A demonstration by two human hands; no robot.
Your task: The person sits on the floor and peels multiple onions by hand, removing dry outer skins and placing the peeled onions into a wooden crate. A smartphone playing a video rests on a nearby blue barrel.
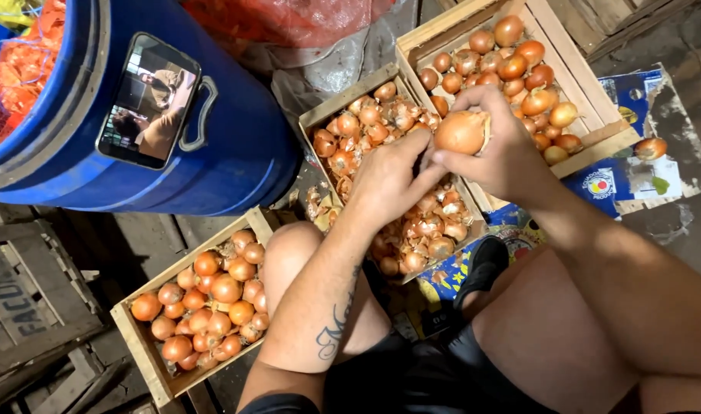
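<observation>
**Onion held over three crates, beside a blue drum**

The biggest thing in view is a blue plastic drum (235, 146) at upper left, lying tilted toward the camera. A smartphone (148, 100) with a lit screen is propped against its side just beside the drum's moulded handle. Behind its rim, at the far left, orange mesh sacks (17, 69) are bunched up.

Three shallow wooden crates stand on the floor around the seated person's bare knees. The upper right crate (595, 134) holds smooth, clean golden-brown onions, heaped toward its near half. The middle crate (343, 103), touching it on the left, is full of loose papery onion skins mixed with smaller onions; both forearms cross above it. The lower left crate (139, 345), well apart from the other two, is packed with round orange-brown onions in a dense layer.

A dark weathered wooden crate (28, 299) lies at the far left edge, and flattened printed cardboard (634, 172) lies under the right-hand crates, with a single stray onion (651, 147) resting on it.

The right hand (503, 149) has its grip pressed around one large onion (461, 132), fingers wrapped over the far side and thumb beneath, holding it above the seam between the middle and upper right crates. The left hand (389, 176) meets it from the left, its fingertips pinching at the onion's lower edge where the skin hangs loose.
</observation>
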